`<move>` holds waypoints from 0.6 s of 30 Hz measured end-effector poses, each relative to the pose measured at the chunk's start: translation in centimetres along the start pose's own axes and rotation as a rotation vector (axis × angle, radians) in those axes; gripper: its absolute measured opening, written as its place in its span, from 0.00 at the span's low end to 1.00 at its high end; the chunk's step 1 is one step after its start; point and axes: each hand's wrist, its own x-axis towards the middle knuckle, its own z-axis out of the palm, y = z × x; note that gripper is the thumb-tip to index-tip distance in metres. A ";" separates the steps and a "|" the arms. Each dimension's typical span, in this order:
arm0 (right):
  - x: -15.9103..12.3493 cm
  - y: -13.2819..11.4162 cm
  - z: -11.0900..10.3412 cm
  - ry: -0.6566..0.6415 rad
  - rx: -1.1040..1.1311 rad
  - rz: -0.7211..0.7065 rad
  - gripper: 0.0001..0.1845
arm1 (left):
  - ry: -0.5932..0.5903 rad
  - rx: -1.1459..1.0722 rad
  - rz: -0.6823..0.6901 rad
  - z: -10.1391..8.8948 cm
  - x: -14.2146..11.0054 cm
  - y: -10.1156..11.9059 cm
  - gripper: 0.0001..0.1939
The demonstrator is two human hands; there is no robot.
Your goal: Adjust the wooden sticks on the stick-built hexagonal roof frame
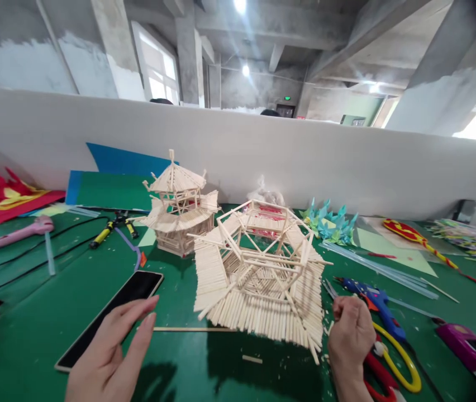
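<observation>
My left hand (110, 349) hovers over the lower part of a black phone (114, 312), thumb and forefinger apart, nothing between them. A thin wooden stick (194, 329) lies just right of its thumb. My right hand (350, 335) is closed in a fist by the right side of a wooden-stick pavilion model (258, 312); whether anything is inside the fist is hidden. The model is open at the top, with a sloping stick roof around a polygonal frame. Behind it to the left stands a roofed stick pavilion (179, 218). A short stick piece (252, 359) lies in front.
Right of the fist lie a blue glue gun (378, 304), yellow-handled scissors (409, 363) and red-handled pliers (378, 374). Clear glue sticks (380, 268) lie behind. A pink glue gun (20, 233) and yellow-black pliers (108, 230) are at left. A white partition (229, 139) borders the green table.
</observation>
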 end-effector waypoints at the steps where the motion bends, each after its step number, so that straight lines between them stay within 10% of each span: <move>1: -0.1 0.2 -0.1 0.005 -0.016 0.007 0.20 | -0.020 -0.003 0.000 0.1 0.9 -0.2 0.11; 18: 0.2 2.1 0.2 0.037 -0.075 0.030 0.27 | -0.097 0.592 0.279 7.7 14.3 -9.3 0.16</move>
